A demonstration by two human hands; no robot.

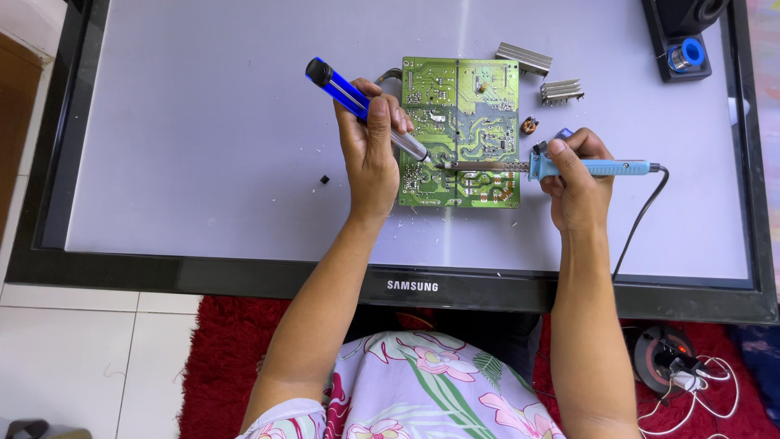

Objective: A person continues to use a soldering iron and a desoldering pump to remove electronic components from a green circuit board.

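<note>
Here, green circuit board lies flat on grey panel of black-framed screen. Left hand wraps blue solder sucker, tip down at board's lower left. Right hand pinches light-blue soldering iron, tip meeting sucker's nozzle. Two metal heat sinks near board's upper right corner; cord trails off right.
</note>
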